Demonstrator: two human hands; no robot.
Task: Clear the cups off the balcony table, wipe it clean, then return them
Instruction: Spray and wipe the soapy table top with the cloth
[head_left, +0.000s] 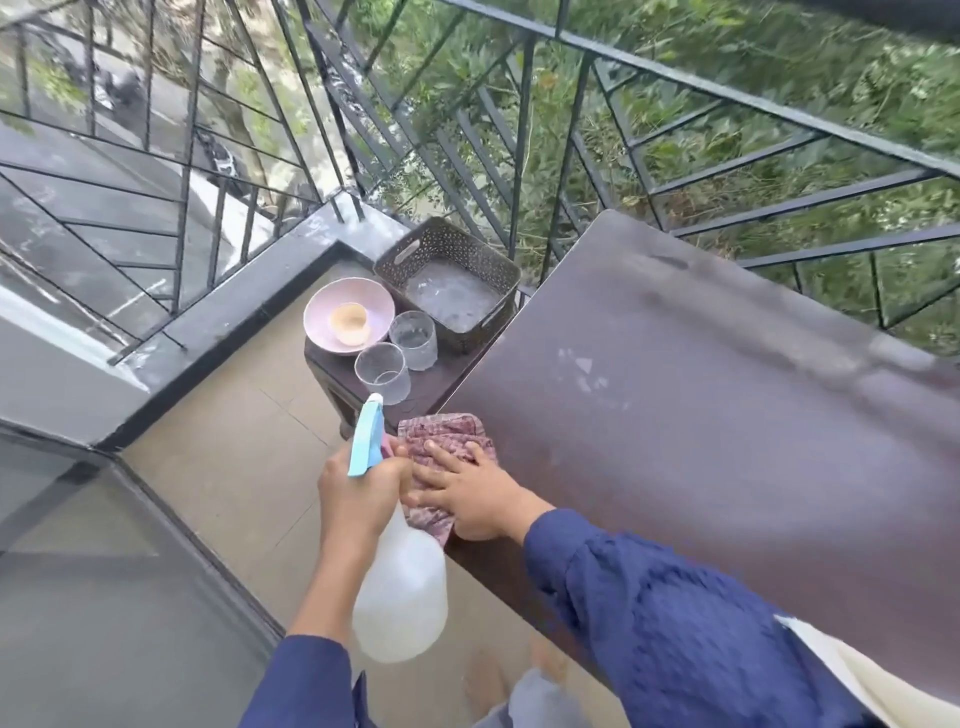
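Note:
The brown balcony table (701, 395) fills the right side, dusty with pale smears. At its near left corner lies a reddish patterned cloth (447, 434), and my right hand (467, 493) presses flat on it. My left hand (358, 493) grips the neck of a white spray bottle (400, 592) with a blue nozzle, held beside the table's edge. Two clear glass cups (382, 371) (414, 339) stand on a low dark stool (441, 379) left of the table, next to a pink bowl (322, 322) that holds a small tan cup (350, 323).
A brown perforated basket (410, 249) with clear plastic inside sits on the stool behind the cups. Black metal railing (519, 171) runs behind the table and stool. Tiled floor (234, 467) lies to the left, and a glass panel at the lower left.

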